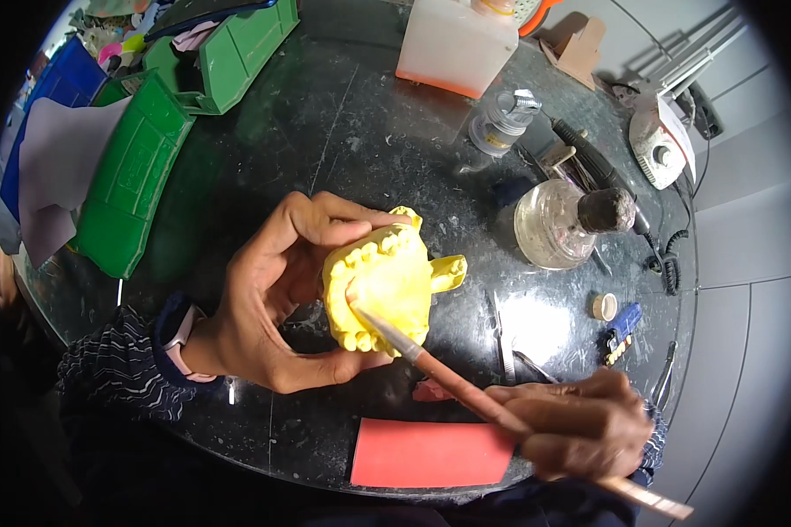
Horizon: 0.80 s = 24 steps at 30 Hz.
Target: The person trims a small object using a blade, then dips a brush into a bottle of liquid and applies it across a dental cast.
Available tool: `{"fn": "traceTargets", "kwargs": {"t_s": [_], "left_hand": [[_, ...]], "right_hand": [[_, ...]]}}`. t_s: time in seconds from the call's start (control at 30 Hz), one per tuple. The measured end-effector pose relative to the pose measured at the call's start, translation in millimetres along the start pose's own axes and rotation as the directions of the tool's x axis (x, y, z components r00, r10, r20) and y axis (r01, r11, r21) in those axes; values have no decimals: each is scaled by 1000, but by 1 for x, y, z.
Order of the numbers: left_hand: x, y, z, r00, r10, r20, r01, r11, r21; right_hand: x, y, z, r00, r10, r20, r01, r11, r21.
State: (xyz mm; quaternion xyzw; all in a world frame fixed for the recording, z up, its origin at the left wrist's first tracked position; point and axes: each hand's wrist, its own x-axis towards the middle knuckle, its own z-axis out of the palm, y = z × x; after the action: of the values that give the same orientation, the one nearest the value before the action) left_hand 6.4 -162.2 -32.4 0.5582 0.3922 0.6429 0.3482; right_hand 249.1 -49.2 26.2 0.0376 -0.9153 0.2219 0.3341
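My left hand (277, 294) is closed around a yellow dental cast (400, 285), thumb on its near side and fingers on its far side. Its row of teeth faces up, and two yellow tabs stick out at the far and right sides. In my right hand (589, 422) is a wax knife (461, 386) with a brownish handle and a metal blade. The blade tip touches the cast just inside the teeth on the left, beside a small pinkish spot. Below the knife lies a flat red wax sheet (431, 452), with a small reddish scrap (432, 391) beyond it.
On the dark bench stand a glass spirit lamp (554, 224), a clear jar (501, 123) and a whitish container with orange liquid (457, 44). Metal instruments (504, 338) and a small blue object (622, 325) lie right. Green bins (136, 176) are far left; a handpiece (584, 154) rests far right.
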Motion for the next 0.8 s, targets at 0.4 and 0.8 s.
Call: {"fn": "traceTargets", "kwargs": {"t_s": [0.4,0.8], "left_hand": [[6,7,2,997,69,45,-70,997,20],[3,3,-1,998,62,0,-62,998,-22]], "right_hand": [[0,23,-10,904,46,-424,52,975,216],[11,16,-11,996,-34,-85,34,999,-3]]}}
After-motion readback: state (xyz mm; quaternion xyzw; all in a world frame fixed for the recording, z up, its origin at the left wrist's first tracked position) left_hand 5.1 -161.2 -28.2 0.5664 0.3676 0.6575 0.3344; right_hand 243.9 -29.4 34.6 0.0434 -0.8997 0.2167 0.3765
